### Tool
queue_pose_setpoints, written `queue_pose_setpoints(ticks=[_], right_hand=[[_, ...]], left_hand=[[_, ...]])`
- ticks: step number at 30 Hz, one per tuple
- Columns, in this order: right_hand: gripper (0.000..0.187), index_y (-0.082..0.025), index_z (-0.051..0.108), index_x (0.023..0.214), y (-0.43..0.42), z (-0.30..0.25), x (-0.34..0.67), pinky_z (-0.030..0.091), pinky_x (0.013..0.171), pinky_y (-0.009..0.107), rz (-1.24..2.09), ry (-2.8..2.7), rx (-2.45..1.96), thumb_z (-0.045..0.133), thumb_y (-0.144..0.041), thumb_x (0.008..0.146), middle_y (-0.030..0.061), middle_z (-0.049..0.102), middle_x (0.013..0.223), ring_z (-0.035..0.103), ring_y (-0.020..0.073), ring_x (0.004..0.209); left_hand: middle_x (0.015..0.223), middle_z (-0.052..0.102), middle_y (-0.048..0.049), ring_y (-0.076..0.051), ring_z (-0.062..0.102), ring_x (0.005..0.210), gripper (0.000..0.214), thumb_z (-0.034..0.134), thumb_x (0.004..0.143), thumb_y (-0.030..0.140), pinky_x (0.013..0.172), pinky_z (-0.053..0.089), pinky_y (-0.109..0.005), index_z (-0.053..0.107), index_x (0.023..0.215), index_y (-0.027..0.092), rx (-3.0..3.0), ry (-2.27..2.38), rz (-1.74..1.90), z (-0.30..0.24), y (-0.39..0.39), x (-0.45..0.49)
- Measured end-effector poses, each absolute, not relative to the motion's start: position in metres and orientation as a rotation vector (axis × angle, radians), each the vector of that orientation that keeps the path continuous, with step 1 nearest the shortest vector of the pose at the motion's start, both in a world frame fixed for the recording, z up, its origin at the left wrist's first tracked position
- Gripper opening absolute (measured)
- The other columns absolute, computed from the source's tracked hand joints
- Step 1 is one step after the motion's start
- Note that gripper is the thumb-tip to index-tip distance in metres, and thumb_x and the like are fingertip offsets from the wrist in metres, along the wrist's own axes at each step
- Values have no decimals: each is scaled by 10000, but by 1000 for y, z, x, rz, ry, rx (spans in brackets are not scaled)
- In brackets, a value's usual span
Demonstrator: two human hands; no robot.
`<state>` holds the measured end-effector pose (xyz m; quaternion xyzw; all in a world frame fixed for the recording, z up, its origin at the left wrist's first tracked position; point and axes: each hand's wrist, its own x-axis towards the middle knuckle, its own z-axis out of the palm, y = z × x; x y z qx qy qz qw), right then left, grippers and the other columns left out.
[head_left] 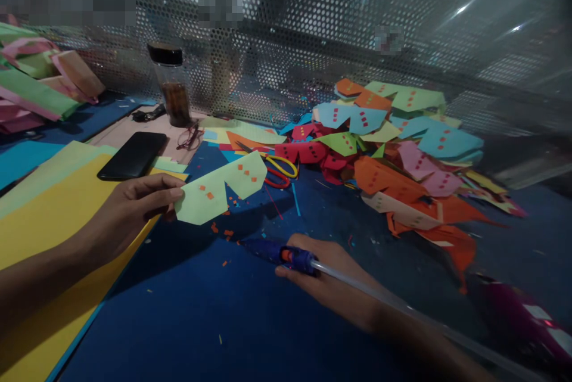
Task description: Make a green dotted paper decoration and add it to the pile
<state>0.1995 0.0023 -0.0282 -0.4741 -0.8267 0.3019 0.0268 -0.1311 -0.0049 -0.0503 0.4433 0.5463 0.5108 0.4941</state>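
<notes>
My left hand (149,200) pinches the left end of a pale green paper cut-out (203,197) between thumb and fingers. Small orange paper squares sit in two groups on the cut-out, and a V-shaped notch opens at its lower edge. My right hand (330,275) is wrapped round a blue hot glue gun (268,252). A long clear glue stick (370,288) sticks out of its back, over my forearm. The gun's nozzle points left, close to loose orange paper squares (228,233) on the blue table. Scissors (281,168) with yellow and red handles lie partly behind the cut-out.
Many coloured paper cut-outs (388,173) are heaped at the right. Left are a black phone (133,155), yellow paper sheets (58,227) and folded paper pieces (36,84). Behind stand a black-lidded jar (172,93) and a perforated metal panel (277,66). A purple object (518,316) is at lower right.
</notes>
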Motion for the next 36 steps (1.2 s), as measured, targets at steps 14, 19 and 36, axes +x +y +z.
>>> queue_pose_setpoints(ticks=[14, 19, 36], right_hand=[[272, -221, 526, 809, 0, -20, 202, 366, 590, 234, 1034, -2392, -1341, 643, -438, 924, -40, 582, 763, 504, 112, 637], [212, -219, 553, 845, 2, -13, 200, 375, 588, 235, 972, -2400, -1220, 637, -395, 930, -31, 617, 804, 534, 111, 646], [157, -245, 632, 1007, 17, -22, 190, 408, 717, 247, 624, -2696, -1125, 522, -214, 900, 9, 670, 994, 642, 170, 850]], left_hand=[[669, 633, 22, -114, 543, 601, 175, 823, 748, 400, 562, 445, -208, 776, 791, 237, 1129, 1353, 1219, -54, -3, -132], [673, 642, 26, -123, 566, 618, 152, 801, 785, 414, 591, 454, -209, 769, 816, 269, 1164, 1324, 1181, -60, -2, -134], [635, 640, 19, -134, 551, 560, 193, 784, 773, 445, 548, 446, -220, 761, 801, 255, 1259, 1343, 1140, -53, -6, -130]])
